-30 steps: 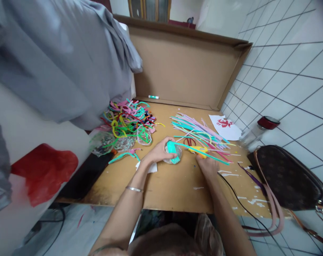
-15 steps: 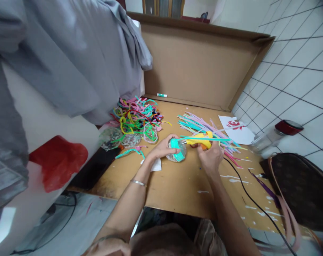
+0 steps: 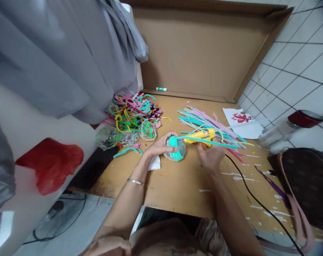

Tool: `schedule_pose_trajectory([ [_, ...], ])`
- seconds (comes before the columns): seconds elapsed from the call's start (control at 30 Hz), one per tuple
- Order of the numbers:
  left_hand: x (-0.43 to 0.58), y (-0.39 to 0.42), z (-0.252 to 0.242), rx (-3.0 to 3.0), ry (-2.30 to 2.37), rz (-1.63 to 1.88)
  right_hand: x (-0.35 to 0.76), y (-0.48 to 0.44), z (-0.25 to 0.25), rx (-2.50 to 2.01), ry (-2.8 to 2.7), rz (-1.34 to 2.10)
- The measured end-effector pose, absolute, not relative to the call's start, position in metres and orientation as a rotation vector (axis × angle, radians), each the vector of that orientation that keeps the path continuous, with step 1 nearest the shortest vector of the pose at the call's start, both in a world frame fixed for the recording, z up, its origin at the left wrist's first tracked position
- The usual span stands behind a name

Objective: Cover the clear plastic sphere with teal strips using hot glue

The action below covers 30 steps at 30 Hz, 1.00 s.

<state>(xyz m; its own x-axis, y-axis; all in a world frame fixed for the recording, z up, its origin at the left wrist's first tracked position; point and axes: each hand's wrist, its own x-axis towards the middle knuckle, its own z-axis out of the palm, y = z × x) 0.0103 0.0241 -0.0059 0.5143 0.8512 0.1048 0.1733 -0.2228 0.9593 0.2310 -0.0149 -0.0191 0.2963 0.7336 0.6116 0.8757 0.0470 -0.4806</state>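
My left hand (image 3: 162, 146) is closed around a clear, rounded plastic piece (image 3: 181, 147) that looks like a cut bottle bottom. A turquoise pipe cleaner (image 3: 177, 153) is wrapped over it in a band, and its loose end (image 3: 220, 143) stretches right, in front of the glue gun. My right hand (image 3: 210, 156) grips the yellow hot glue gun (image 3: 200, 136) by its handle, with orange showing near the fingers. The nozzle points left and is at the band; whether it touches cannot be made out. A black cord (image 3: 241, 177) trails from behind the right hand.
Tangled pipe cleaners (image 3: 134, 112) and clear plastic pieces (image 3: 129, 138) lie left. Straight pipe cleaners (image 3: 198, 119) lie behind the glue gun. A glue stick (image 3: 161, 89) lies by the cardboard (image 3: 198, 53). Paper (image 3: 250, 129), a bottle (image 3: 278, 133) and a brown bag (image 3: 305, 181) are right.
The camera view has shifted slightly. The loose end of the turquoise pipe cleaner now slants down to the right instead of lying nearly level. Both hands keep their holds.
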Motion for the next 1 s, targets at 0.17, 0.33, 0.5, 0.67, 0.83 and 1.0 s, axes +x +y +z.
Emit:
schedule_pose_trajectory([
  [0.17,0.0113,0.0211,-0.003,1.703,0.886,0.802,0.2311,-0.0156,-0.0227,-1.677,-1.485,-0.285],
  [0.33,0.0114,0.0203,-0.002,1.703,0.866,0.801,0.2304,-0.0161,-0.0248,-1.642,-1.49,-0.308],
  [0.5,0.0113,0.0217,-0.0038,1.704,0.84,0.8,0.2318,-0.0153,-0.0269,-1.617,-1.507,-0.398],
  [0.67,0.0113,0.0222,-0.0043,1.695,0.822,0.803,0.2316,-0.0148,-0.0269,-1.557,-1.509,-0.456],
  [0.83,0.0101,0.022,-0.0046,1.708,0.823,0.791,0.2304,-0.0153,-0.0248,-1.518,-1.496,-0.484],
  [1.0,0.0101,0.0221,-0.0044,1.733,0.827,0.781,0.2299,-0.0146,-0.0249,-1.489,-1.493,-0.48],
])
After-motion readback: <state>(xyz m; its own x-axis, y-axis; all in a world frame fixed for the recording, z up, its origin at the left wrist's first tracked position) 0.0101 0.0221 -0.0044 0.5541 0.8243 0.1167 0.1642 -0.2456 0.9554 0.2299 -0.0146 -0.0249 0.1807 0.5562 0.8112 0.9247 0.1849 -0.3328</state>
